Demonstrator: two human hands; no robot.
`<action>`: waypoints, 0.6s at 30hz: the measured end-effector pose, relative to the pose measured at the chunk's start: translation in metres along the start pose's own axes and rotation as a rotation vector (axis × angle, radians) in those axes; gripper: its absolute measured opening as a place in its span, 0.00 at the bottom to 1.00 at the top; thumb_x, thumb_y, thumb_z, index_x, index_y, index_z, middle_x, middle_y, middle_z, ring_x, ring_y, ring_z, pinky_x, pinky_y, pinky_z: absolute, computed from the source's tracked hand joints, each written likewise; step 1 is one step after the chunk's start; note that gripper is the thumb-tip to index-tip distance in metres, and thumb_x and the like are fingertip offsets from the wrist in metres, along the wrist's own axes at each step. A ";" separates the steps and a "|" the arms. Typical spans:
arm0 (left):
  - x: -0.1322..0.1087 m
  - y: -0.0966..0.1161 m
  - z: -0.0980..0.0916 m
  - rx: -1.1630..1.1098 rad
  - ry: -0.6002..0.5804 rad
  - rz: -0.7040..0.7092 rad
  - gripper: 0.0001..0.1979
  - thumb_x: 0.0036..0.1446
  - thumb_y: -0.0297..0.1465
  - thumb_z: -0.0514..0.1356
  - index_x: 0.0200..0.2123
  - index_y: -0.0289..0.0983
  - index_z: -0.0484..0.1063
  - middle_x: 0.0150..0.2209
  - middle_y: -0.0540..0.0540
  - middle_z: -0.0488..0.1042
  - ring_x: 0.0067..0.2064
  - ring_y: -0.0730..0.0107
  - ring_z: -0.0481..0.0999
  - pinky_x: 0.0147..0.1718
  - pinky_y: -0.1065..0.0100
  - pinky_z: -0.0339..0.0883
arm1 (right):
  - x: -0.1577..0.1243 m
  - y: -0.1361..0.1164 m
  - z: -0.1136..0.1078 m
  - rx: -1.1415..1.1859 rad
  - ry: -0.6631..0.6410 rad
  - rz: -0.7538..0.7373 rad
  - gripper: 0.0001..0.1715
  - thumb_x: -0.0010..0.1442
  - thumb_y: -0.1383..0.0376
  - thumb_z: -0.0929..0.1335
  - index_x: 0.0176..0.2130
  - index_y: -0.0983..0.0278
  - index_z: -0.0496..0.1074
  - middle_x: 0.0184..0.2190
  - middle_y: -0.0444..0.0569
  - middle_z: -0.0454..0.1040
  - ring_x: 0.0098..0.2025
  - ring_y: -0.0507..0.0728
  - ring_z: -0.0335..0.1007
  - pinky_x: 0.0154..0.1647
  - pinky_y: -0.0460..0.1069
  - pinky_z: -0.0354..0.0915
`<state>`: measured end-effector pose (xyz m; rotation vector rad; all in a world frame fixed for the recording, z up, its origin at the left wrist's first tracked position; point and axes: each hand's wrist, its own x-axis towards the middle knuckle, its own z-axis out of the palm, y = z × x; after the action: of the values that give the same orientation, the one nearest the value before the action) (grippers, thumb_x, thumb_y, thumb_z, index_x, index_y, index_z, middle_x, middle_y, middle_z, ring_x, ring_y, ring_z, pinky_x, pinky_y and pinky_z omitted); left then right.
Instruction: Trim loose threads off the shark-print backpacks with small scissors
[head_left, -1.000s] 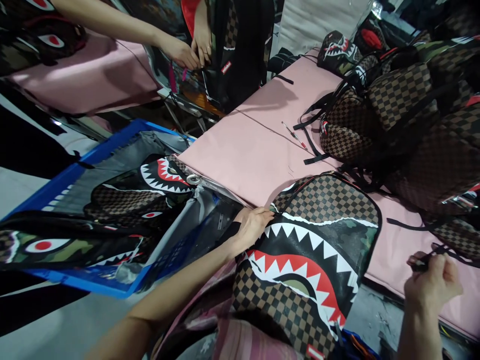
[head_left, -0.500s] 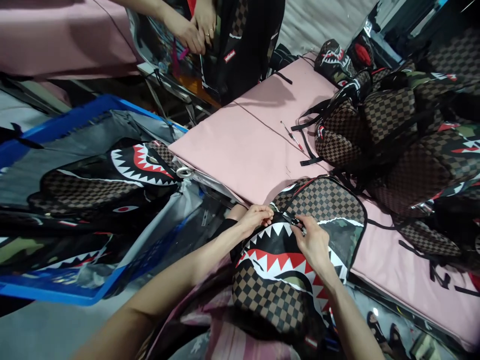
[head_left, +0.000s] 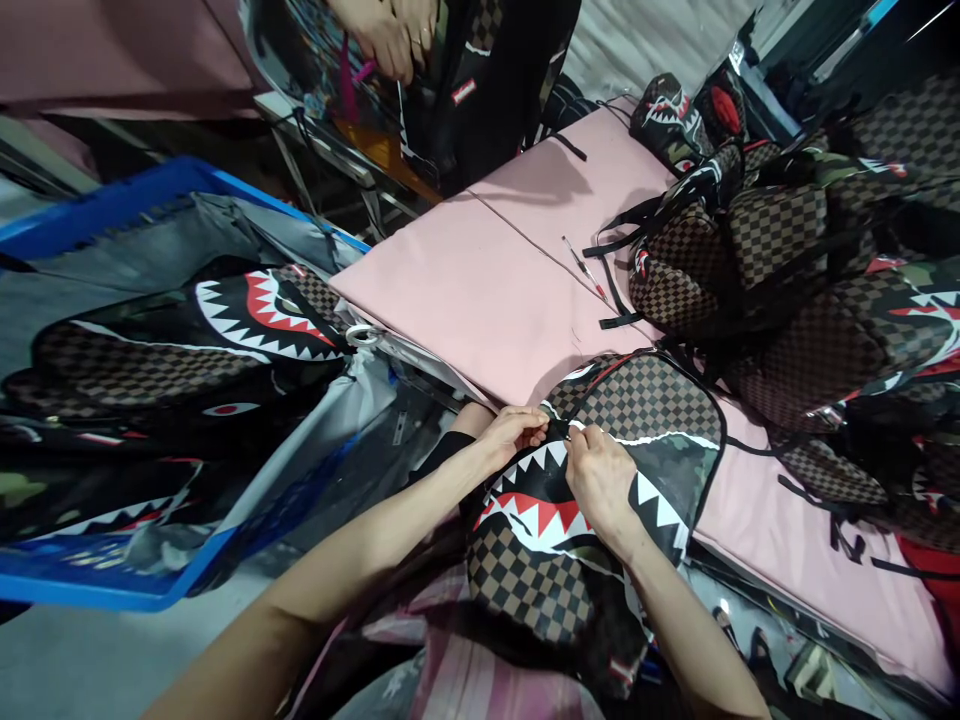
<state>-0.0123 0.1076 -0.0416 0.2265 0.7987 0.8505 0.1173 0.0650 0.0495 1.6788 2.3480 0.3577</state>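
Backpack (head_left: 536, 580), one: brown check and dark camouflage, printed with white teeth and a red mouth. Location: across the near edge of the pink tabletop (head_left: 442, 290), its lower part before the wearer's plaid garment (head_left: 480, 670). Small red-and-white label near its bottom.

Left hand (head_left: 517, 432): thumb and fingers pinching the backpack's upper left edge. Right hand (head_left: 602, 478): curled closed over the front, fingertips just beside the left's; what it pinches I cannot tell from my feed.

Pen (head_left: 587, 273), one: red and white, lying on the tabletop beyond the backpack, near a thin dark cord (head_left: 517, 231).

Pile of bags (head_left: 780, 240): check and camouflage, straps trailing, on the right of the tabletop.

Crate (head_left: 97, 590), one: blue, grey-lined, to my left, holding further printed bags (head_left: 187, 340).

Co-worker's hands (head_left: 386, 40), two: at top, close together beside a black bag (head_left: 487, 120).
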 end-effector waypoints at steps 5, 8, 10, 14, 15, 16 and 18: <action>0.001 -0.002 0.001 0.023 -0.007 0.003 0.03 0.41 0.22 0.63 0.22 0.30 0.71 0.21 0.50 0.69 0.20 0.81 0.67 0.21 0.78 0.61 | 0.003 -0.006 -0.001 -0.023 -0.056 0.031 0.11 0.61 0.72 0.60 0.35 0.64 0.70 0.31 0.51 0.70 0.33 0.56 0.66 0.31 0.49 0.55; 0.004 -0.004 0.004 0.068 -0.008 0.013 0.02 0.43 0.23 0.62 0.22 0.31 0.70 0.21 0.50 0.68 0.20 0.81 0.66 0.21 0.78 0.61 | 0.007 -0.010 -0.003 -0.013 -0.088 0.032 0.12 0.59 0.73 0.59 0.33 0.64 0.70 0.31 0.51 0.70 0.34 0.57 0.67 0.30 0.49 0.56; 0.004 0.000 0.002 0.120 -0.005 0.025 0.02 0.45 0.23 0.61 0.23 0.31 0.70 0.21 0.50 0.69 0.20 0.81 0.67 0.21 0.78 0.61 | 0.007 -0.008 -0.005 0.036 -0.114 0.053 0.12 0.59 0.73 0.59 0.33 0.65 0.71 0.32 0.52 0.71 0.34 0.57 0.68 0.30 0.48 0.56; -0.010 0.026 -0.028 0.393 0.013 0.014 0.08 0.50 0.26 0.57 0.21 0.31 0.72 0.20 0.48 0.71 0.22 0.77 0.69 0.23 0.77 0.63 | -0.005 0.023 -0.004 0.488 -0.057 0.165 0.11 0.60 0.66 0.61 0.39 0.63 0.72 0.36 0.51 0.73 0.37 0.56 0.69 0.35 0.48 0.60; -0.016 0.037 -0.038 0.544 0.047 0.016 0.12 0.52 0.29 0.55 0.20 0.31 0.72 0.21 0.46 0.72 0.23 0.74 0.70 0.25 0.76 0.65 | -0.011 0.037 -0.002 0.687 -0.014 0.212 0.11 0.60 0.63 0.62 0.41 0.62 0.72 0.37 0.50 0.73 0.38 0.56 0.69 0.36 0.48 0.61; -0.020 0.048 -0.047 0.720 0.104 0.036 0.16 0.54 0.31 0.53 0.20 0.31 0.72 0.22 0.45 0.73 0.27 0.71 0.72 0.29 0.74 0.66 | -0.020 0.053 0.002 0.901 0.033 0.275 0.12 0.59 0.61 0.64 0.42 0.61 0.71 0.38 0.49 0.74 0.38 0.55 0.69 0.37 0.48 0.62; -0.022 0.068 -0.051 1.140 0.259 0.195 0.18 0.56 0.35 0.52 0.23 0.31 0.73 0.31 0.41 0.76 0.39 0.63 0.74 0.39 0.67 0.67 | -0.040 0.087 0.014 1.293 0.154 0.457 0.16 0.55 0.57 0.67 0.42 0.62 0.70 0.35 0.47 0.73 0.34 0.53 0.68 0.32 0.46 0.62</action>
<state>-0.0974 0.1295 -0.0325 1.2301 1.4659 0.5196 0.2120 0.0555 0.0669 2.7264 2.3492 -1.2947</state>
